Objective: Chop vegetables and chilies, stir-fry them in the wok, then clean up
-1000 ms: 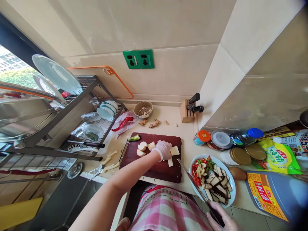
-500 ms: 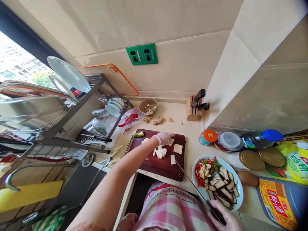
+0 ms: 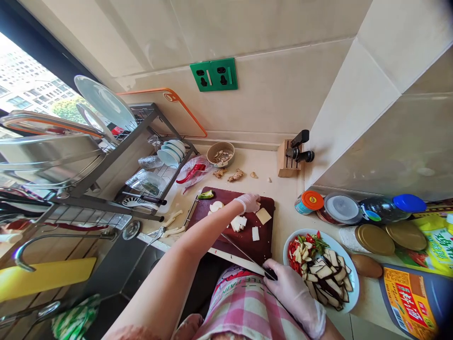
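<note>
My left hand point(image 3: 250, 203), in a clear glove, is over the far right part of a dark red cutting board point(image 3: 219, 240). Its fingers are curled down and together; whatever lies under them is hidden. Beside it are a pale square slice point(image 3: 263, 216) and a smaller white piece point(image 3: 255, 233). Cut white pieces point(image 3: 239, 223) lie below my left wrist, and a white round piece point(image 3: 216, 206) sits farther left. My gloved right hand point(image 3: 292, 288) grips a knife point(image 3: 244, 249) by its dark handle, the blade slanting left over the board's near edge.
A plate point(image 3: 355, 302) of chopped peppers, garlic and dark-edged slices stands right of the board. Jars point(image 3: 375, 238) and a large bottle point(image 3: 406, 302) crowd the right side. Behind are a knife block point(image 3: 285, 160), ginger point(image 3: 236, 175) and a basket point(image 3: 221, 163). A dish rack point(image 3: 116, 153) stands left.
My right hand has brought the knife up and left from beside the plate to the board's near edge. My left hand stays over the board's far right. The view has shifted slightly.
</note>
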Tool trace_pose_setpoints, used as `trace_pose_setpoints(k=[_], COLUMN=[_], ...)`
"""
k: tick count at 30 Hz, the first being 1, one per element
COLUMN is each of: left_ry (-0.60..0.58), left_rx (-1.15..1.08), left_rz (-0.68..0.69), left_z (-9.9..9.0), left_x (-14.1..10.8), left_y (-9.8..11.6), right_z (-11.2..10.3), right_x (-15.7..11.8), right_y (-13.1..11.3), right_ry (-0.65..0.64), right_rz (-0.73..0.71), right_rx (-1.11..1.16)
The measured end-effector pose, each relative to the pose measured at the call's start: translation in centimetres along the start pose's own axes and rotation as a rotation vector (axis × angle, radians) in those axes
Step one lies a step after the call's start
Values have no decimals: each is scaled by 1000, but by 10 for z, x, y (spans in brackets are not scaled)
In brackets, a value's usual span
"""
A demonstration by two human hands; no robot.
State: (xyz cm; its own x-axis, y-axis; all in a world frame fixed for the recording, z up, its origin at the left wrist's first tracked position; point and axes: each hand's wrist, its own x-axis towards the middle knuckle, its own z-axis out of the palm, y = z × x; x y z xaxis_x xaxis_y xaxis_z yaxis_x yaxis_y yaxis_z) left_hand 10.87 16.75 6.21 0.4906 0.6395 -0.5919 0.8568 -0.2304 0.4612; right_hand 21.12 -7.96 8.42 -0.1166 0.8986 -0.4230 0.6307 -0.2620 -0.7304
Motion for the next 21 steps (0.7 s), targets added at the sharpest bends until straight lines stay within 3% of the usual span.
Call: trace_pose_setpoints(k=[7,11,13,18,21], left_ry=[-181,-362,-391,-200,8], left_rx=[-409,-712,-890,-1111,-1179], left_rz=[39,46,48,165,172], left_z=[-18,-19,-24,-38,-18], left_x=[4,4,-1,-52,-100], left_y=[-27,-23,-18,-31,-59], right_z=[1,5,9,15,13], right_x=[10,11,11,14,15], right_y=[-15,-8,-2,17,26], right_ry=[40,54,75,83,88], right_rz=[86,110,108,109,128], right_rx=[62,58,61,122,168])
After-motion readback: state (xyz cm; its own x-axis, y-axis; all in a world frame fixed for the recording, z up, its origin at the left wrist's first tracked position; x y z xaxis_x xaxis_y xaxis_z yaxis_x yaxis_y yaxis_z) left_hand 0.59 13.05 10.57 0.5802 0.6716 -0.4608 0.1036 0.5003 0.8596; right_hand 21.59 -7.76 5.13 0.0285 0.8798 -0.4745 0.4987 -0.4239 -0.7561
